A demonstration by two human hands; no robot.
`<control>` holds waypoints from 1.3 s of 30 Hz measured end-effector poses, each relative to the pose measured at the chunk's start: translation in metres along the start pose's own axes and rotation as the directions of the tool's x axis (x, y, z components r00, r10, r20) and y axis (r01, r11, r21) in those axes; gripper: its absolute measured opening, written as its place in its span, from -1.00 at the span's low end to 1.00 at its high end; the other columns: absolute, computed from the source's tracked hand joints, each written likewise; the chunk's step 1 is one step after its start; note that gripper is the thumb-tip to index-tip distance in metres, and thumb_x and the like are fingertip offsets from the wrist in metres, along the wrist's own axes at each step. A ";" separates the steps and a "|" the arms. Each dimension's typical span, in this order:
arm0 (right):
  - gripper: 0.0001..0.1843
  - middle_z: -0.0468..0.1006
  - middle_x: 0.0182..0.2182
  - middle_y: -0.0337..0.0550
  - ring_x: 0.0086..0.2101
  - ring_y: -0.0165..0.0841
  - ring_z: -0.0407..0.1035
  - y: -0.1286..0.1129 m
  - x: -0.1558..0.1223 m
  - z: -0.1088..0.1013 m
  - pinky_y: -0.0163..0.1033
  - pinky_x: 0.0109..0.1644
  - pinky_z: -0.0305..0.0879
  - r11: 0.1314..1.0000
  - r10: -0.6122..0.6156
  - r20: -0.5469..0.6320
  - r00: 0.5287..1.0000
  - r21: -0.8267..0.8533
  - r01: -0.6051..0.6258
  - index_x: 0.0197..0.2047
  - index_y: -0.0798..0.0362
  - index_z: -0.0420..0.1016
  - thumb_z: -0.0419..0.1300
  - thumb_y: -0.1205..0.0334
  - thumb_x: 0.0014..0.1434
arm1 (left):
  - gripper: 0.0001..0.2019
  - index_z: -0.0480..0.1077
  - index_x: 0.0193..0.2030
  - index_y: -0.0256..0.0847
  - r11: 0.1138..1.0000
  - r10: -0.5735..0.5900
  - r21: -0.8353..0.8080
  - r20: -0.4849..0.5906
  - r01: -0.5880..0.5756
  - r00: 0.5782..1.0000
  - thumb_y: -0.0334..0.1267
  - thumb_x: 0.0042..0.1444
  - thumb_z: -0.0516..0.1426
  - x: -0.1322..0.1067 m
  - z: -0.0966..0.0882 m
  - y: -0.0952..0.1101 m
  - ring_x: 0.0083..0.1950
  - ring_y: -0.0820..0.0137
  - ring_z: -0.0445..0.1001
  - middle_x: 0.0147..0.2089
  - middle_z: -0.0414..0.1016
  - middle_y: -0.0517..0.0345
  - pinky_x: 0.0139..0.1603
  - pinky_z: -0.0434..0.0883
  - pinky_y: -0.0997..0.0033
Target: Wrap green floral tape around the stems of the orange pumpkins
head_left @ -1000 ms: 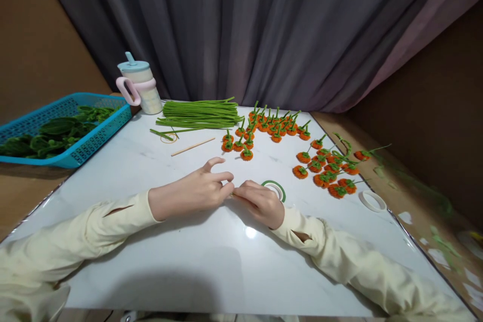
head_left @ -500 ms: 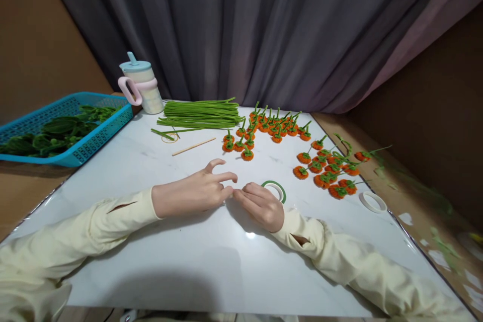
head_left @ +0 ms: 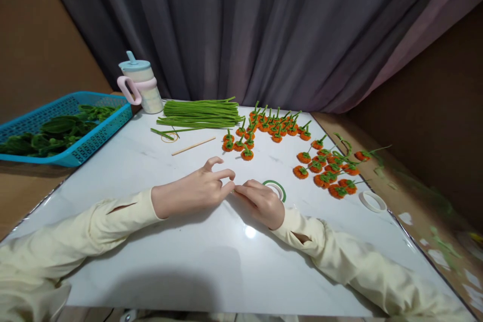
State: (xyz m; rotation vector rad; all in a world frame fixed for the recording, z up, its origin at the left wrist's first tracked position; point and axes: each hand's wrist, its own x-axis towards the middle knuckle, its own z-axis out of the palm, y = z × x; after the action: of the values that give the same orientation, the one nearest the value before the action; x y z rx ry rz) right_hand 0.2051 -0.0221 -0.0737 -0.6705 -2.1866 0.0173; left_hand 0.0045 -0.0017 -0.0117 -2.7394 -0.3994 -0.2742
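Over the middle of the white table, my left hand and my right hand meet at the fingertips. Thumb and index finger of the left are pinched, its other fingers partly raised and curled. The right hand's fingers are pressed together against the left's tips. Whatever sits between them is tiny and mostly hidden. Just behind the right hand lies a roll of green tape, partly covered by that hand. Farther back stand small orange pumpkin-like pieces with green stems.
Green pipe cleaners lie in a bundle at the back, a thin wooden stick before them. More orange pieces and a white tape ring are at right. At left are a blue basket and a tumbler.
The right hand's fingers have shifted and flattened slightly against the left fingertips. My left hand has moved a touch to the left. Everything else on the table stays where it was.
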 end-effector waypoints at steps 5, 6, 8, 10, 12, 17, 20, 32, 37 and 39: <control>-0.74 0.48 -0.45 -0.01 -0.44 -0.34 0.31 0.001 0.001 -0.003 -0.24 -0.39 0.28 0.974 -0.207 0.021 0.978 -0.091 0.208 -0.04 0.25 0.29 -0.05 0.54 0.21 | -0.78 0.27 -0.33 -0.30 0.989 0.000 -0.146 0.049 0.007 0.999 -0.63 0.04 -0.09 0.000 -0.001 -0.002 -0.14 0.36 0.39 -0.29 0.46 -0.02 0.16 -0.01 0.09; -0.72 0.50 -0.43 0.01 -0.45 -0.34 0.30 0.001 0.001 -0.004 -0.23 -0.40 0.27 0.962 -0.249 0.016 0.968 -0.112 0.250 -0.01 0.27 0.27 -0.04 0.55 0.21 | -0.80 0.26 -0.33 -0.30 0.980 0.004 -0.198 0.069 0.010 0.998 -0.62 0.03 -0.07 0.001 -0.002 -0.003 -0.17 0.37 0.40 -0.32 0.45 0.02 0.15 -0.02 0.09; -0.69 0.51 -0.43 0.03 -0.46 -0.33 0.30 0.001 0.002 -0.005 -0.20 -0.42 0.27 0.934 -0.324 0.019 0.946 -0.154 0.323 0.01 0.32 0.24 0.00 0.56 0.18 | -0.86 0.24 -0.33 -0.28 0.950 0.004 -0.310 0.113 0.032 0.994 -0.56 0.06 -0.04 0.002 -0.005 -0.004 -0.22 0.39 0.39 -0.37 0.42 0.11 0.14 -0.02 0.11; -0.69 0.52 -0.44 0.04 -0.45 -0.31 0.30 0.000 0.003 -0.006 -0.19 -0.41 0.27 0.912 -0.367 0.039 0.930 -0.184 0.367 0.00 0.38 0.25 0.03 0.58 0.16 | -0.88 0.22 -0.38 -0.26 0.913 -0.001 -0.403 0.140 0.058 0.990 -0.50 0.12 -0.04 0.003 -0.007 -0.006 -0.28 0.43 0.38 -0.41 0.39 0.18 0.13 -0.02 0.14; -0.70 0.52 -0.44 0.05 -0.45 -0.31 0.30 -0.001 0.002 -0.006 -0.18 -0.41 0.28 0.910 -0.373 0.044 0.927 -0.179 0.375 -0.02 0.38 0.28 0.03 0.58 0.15 | -0.85 0.20 -0.42 -0.26 0.888 0.001 -0.454 0.161 0.074 0.987 -0.46 0.17 -0.05 0.003 -0.007 -0.008 -0.32 0.46 0.37 -0.41 0.37 0.21 0.13 -0.02 0.14; -0.78 0.49 -0.46 -0.04 -0.44 -0.35 0.29 0.001 0.000 0.000 -0.25 -0.39 0.29 0.990 -0.141 0.010 0.990 -0.010 0.141 -0.09 0.26 0.38 0.01 0.50 0.21 | -0.89 0.24 -0.29 -0.26 0.913 -0.034 -0.397 0.162 0.097 0.986 -0.48 0.18 -0.06 0.000 -0.002 -0.010 -0.15 0.38 0.37 -0.30 0.41 0.11 0.12 -0.02 0.09; -0.82 0.43 -0.49 -0.07 -0.43 -0.37 0.30 0.001 0.000 0.002 -0.28 -0.38 0.29 1.000 0.016 -0.006 1.000 0.024 -0.016 -0.18 0.23 0.46 0.05 0.40 0.23 | -0.81 0.23 -0.21 -0.26 0.941 -0.042 -0.326 0.165 0.095 0.985 -0.57 0.13 -0.08 -0.001 0.001 -0.010 -0.11 0.36 0.36 -0.26 0.42 0.07 0.12 0.00 0.08; -0.80 0.39 -0.55 -0.14 -0.43 -0.39 0.29 0.002 0.004 -0.002 -0.26 -0.35 0.21 1.000 0.031 -0.024 0.999 0.007 -0.030 -0.29 0.15 0.50 0.06 0.30 0.25 | -0.87 0.24 -0.26 -0.28 0.987 -0.061 -0.139 0.163 0.084 0.985 -0.44 0.25 -0.09 -0.001 0.002 -0.005 -0.15 0.35 0.40 -0.27 0.44 0.01 0.16 0.00 -0.01; -0.85 0.44 -0.58 -0.18 -0.42 -0.38 0.29 0.000 0.005 -0.003 -0.23 -0.30 0.18 1.000 -0.026 -0.011 1.000 0.001 0.026 -0.29 0.16 0.46 0.07 0.35 0.24 | -0.78 0.28 -0.30 -0.27 0.996 -0.013 -0.083 0.118 0.023 0.993 -0.52 0.25 -0.13 0.000 0.001 -0.004 -0.20 0.38 0.41 -0.42 0.42 0.09 0.14 0.04 0.04; -0.87 0.48 -0.56 -0.18 -0.40 -0.36 0.29 0.000 0.005 -0.004 -0.20 -0.27 0.16 0.995 -0.080 0.006 0.997 -0.054 0.080 -0.27 0.16 0.43 0.05 0.41 0.24 | -0.75 0.29 -0.33 -0.28 0.997 0.022 -0.081 0.089 -0.015 0.996 -0.58 0.20 -0.13 0.000 0.001 -0.004 -0.12 0.38 0.40 -0.40 0.44 0.06 0.15 0.03 0.06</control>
State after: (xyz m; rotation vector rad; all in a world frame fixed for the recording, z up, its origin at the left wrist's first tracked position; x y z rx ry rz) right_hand 0.2049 -0.0207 -0.0673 -0.6127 -2.2228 -0.0830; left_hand 0.0034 0.0018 -0.0111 -2.8398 -0.3947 -0.1663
